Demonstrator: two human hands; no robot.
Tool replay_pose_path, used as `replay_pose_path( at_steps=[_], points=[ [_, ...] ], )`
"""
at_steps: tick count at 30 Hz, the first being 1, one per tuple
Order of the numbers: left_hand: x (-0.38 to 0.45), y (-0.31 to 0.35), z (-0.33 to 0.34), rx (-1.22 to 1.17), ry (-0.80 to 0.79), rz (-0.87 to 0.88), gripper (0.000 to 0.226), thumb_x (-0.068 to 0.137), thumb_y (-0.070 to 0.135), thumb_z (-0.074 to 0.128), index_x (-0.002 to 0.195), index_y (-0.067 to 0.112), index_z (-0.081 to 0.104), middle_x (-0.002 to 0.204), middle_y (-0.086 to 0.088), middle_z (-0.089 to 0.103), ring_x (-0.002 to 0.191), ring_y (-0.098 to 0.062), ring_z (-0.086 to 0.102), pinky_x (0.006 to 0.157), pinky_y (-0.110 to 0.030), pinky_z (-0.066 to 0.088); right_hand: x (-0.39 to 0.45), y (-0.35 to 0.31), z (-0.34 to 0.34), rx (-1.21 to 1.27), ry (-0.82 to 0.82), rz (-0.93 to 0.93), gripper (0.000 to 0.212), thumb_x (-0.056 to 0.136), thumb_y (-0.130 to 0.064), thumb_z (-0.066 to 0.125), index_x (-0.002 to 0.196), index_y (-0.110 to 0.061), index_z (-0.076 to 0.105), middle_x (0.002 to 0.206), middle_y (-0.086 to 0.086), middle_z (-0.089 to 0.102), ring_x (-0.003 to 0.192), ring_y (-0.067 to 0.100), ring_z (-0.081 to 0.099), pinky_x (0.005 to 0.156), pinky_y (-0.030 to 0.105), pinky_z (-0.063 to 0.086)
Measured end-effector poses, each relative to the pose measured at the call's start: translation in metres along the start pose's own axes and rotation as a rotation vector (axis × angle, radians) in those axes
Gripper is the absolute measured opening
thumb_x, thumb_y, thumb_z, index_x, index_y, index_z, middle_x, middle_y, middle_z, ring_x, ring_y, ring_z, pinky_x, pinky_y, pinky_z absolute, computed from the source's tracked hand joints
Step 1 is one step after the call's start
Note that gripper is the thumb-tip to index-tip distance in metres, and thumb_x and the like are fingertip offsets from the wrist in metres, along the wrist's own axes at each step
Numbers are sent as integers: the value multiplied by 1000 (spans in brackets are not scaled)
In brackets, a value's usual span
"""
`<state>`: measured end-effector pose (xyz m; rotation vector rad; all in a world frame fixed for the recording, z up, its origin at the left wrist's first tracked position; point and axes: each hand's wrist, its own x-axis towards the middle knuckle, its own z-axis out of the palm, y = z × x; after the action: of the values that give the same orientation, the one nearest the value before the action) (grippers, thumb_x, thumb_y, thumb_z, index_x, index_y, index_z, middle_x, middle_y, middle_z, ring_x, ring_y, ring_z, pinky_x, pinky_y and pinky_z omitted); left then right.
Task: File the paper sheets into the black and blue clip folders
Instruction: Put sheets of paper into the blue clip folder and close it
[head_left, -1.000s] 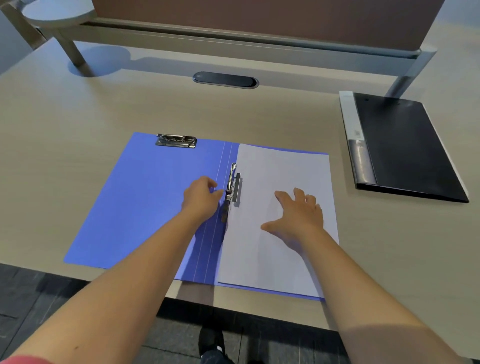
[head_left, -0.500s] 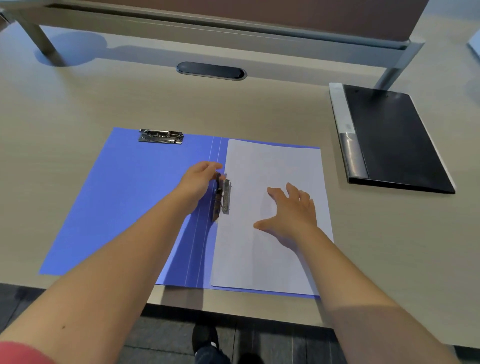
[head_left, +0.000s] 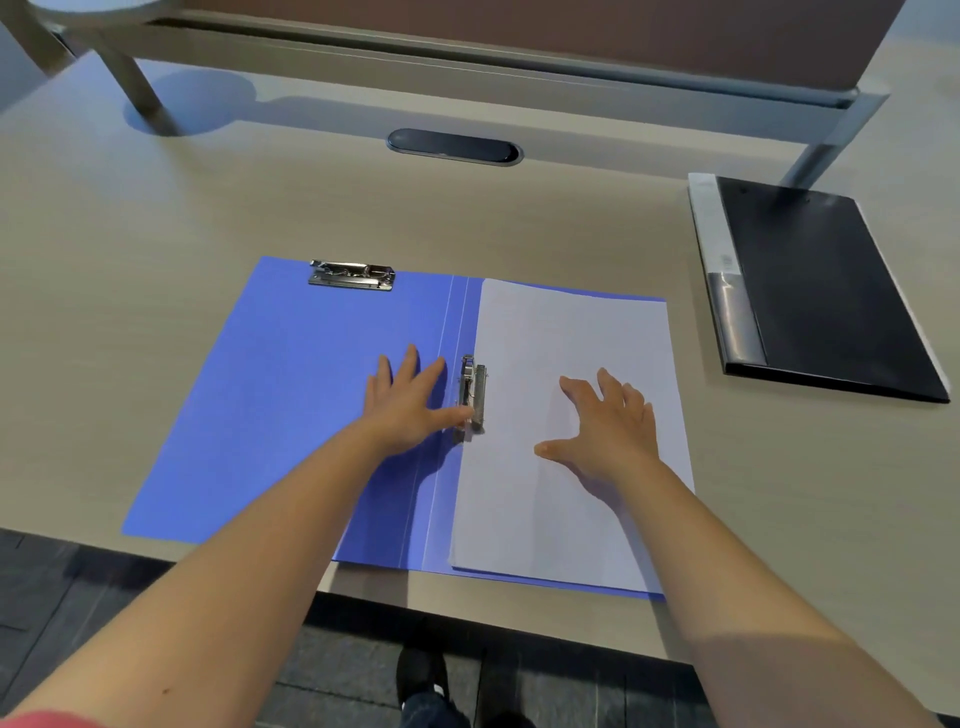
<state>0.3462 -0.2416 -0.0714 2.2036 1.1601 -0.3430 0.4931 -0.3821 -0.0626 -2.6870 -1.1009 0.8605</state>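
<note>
The paper sheets (head_left: 571, 426) lie flat on the right half of the open blue folder (head_left: 291, 395), their left edge tucked under the side clip (head_left: 472, 395) by the spine. That clip lies flat along the paper's edge now; a second ago its lever stood raised. The folder sits at the near middle of the desk (head_left: 156, 218), its bottom edge just over the desk's front edge.

The left hand (head_left: 410, 400) has changed most: a second ago it was curled at the clip, half a second ago its fingers were on the lever, and now it rests flat on the blue cover at 9 o'clock from the clip, fingers spread apart, thumb tip touching the clip's lower end. The right hand (head_left: 608, 426) stays pressed on the paper at 3 o'clock from the clip, fingers spread and gripping nothing.

A second clip (head_left: 352, 274) lies at the folder's top edge, at 11 o'clock from the left hand. The black folder (head_left: 821, 291) lies closed at 2 o'clock from the paper, well apart, in the same spot as before. A dark oval cable port (head_left: 454, 147) is set into the desk at 12 o'clock.
</note>
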Motion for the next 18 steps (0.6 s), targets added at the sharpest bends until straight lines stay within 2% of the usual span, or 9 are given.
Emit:
replay_pose_path(
  at_steps=[6,13,16,18],
  points=[
    [0,-5,11,117,36,4,90,81,59,48,150,27,1,160,-4,-15,145,-35,-19,119,-46,-6,3,-2,0,0,10,-7,82,78,-45,65,146,-34,21,161,4,0,148,30,-4,121,43,1],
    [0,-6,15,167,53,22,87,82,59,46,150,26,2,160,-6,-14,145,-37,-17,118,-47,-5,3,-1,1,-43,2,0,82,79,-47,63,147,-33,18,161,5,-1,148,31,-3,121,44,2],
    [-2,-7,16,176,73,30,84,84,57,44,150,25,4,161,-5,-10,146,-36,-15,118,-46,-4,2,-2,2,-61,-8,-3,82,81,-47,60,148,-33,14,162,4,-3,148,31,-5,119,45,1],
    [-5,-8,14,150,104,47,81,85,55,46,150,21,12,161,-4,0,147,-34,-7,119,-44,2,0,-5,2,-72,-13,5,80,83,-45,59,148,-31,14,162,5,-1,148,30,-3,119,45,3]
  ],
)
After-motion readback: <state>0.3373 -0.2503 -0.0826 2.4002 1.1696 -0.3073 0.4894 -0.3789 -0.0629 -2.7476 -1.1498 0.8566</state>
